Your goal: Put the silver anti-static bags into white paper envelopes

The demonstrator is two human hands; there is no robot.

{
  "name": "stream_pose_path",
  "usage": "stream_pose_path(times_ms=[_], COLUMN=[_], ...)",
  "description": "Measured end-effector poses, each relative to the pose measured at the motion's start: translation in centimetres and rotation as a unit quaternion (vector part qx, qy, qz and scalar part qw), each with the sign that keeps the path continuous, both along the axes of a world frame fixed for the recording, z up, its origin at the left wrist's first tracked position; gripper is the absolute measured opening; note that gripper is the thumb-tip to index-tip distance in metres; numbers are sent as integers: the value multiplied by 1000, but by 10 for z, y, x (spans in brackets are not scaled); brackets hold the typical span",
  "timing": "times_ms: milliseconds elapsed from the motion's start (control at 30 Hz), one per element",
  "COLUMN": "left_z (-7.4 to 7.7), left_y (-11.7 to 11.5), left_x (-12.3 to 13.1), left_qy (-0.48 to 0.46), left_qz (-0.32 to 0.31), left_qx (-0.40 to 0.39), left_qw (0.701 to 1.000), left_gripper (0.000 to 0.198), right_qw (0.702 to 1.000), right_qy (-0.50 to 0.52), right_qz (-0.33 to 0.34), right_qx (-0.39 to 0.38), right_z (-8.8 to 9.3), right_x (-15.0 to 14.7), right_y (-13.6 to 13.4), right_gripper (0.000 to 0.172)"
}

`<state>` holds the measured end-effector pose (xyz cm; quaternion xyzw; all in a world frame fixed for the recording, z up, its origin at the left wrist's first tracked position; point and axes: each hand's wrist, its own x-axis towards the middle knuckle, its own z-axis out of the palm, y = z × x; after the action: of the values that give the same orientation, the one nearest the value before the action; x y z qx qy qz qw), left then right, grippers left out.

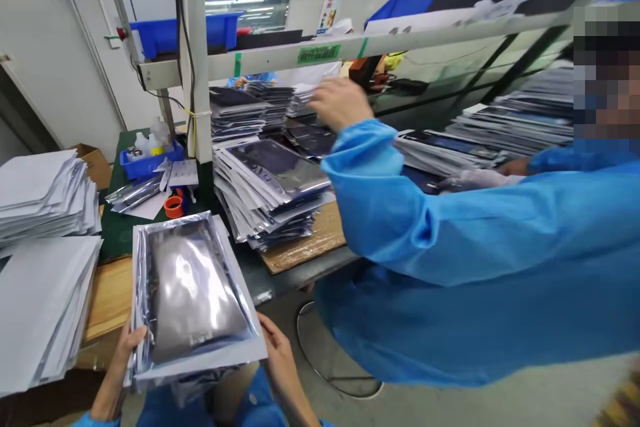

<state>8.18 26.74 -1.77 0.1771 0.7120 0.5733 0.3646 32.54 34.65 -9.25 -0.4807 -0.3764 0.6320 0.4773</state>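
I hold a stack of shiny silver foil bags flat in front of me, over the table's near edge. My left hand grips the stack's lower left corner. My right hand supports its lower right corner from below. The top bag bulges with something grey inside.
A co-worker in a blue coat leans across on the right, one hand reaching to stacks of bags under the white shelf frame. White envelopes pile at the left. A blue tray and orange tape roll sit behind.
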Motion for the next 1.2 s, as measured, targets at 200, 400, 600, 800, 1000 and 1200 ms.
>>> stream_pose_path(times_ms=[200,400,600,800,1000,1200], left_z=[15,32,41,50,76,73], left_y=[5,-4,-21,-18,-18,-41], left_x=[-8,-5,31,40,52,57], left_qy=[78,353,600,636,691,646], left_qz=[-93,-164,-312,-343,-298,-97], left_qx=[15,-14,38,120,172,196], left_qw=[992,921,736,680,636,731], left_gripper=[77,61,48,44,49,39], right_qw=[994,965,960,966,925,953], right_qy=[-88,-150,-123,23,177,115], right_qz=[-8,165,220,257,315,280], right_qx=[69,140,118,-5,-118,-13], right_z=[48,83,97,116,134,138], right_x=[34,13,6,2,-15,42], right_y=[12,35,50,47,41,23], right_gripper=[39,18,24,35,44,87])
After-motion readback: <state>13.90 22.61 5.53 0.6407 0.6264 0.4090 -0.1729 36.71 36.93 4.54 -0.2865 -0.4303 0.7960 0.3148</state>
